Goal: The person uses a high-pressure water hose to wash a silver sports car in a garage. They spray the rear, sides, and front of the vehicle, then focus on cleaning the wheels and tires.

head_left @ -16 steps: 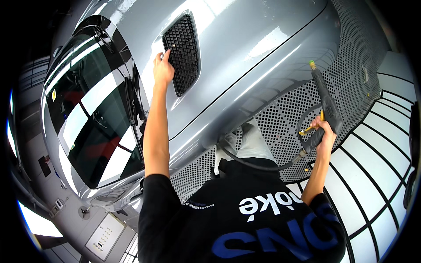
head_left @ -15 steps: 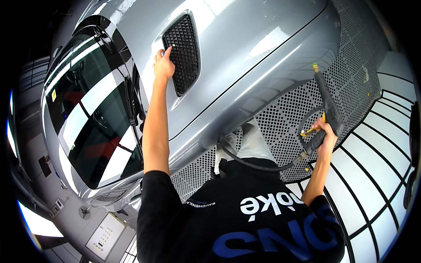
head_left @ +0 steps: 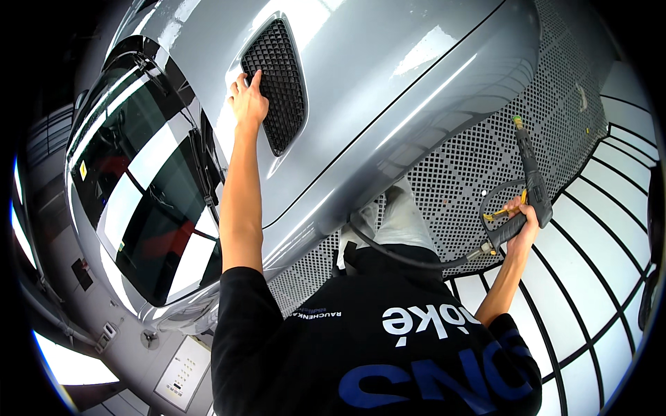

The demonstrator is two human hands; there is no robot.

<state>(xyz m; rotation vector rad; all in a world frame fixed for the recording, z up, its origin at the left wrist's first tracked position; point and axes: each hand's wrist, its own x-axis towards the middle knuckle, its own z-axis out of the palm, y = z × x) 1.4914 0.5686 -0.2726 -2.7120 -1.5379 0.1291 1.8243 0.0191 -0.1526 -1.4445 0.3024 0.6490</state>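
Note:
My left hand rests its fingertips on the black mesh vent set in the grey car's bonnet, fingers slightly bent and apart, index finger on the mesh near its left edge. At the right, my right hand grips a dark spray gun by its handle, fingers near the yellow trigger. The gun points toward the top of the picture, away from me, with a yellow-green nozzle at its tip. A black hose loops from the handle across my legs.
The windscreen and wipers fill the left. My legs stand beside the car on grey perforated flooring. A white panelled surface with black lines curves along the right. A white wall panel shows at lower left.
The view has shifted slightly, with the vent lower-left in it. The spray gun has moved right and down in the picture. My left fingertips remain on the vent; a small pale speck there no longer shows.

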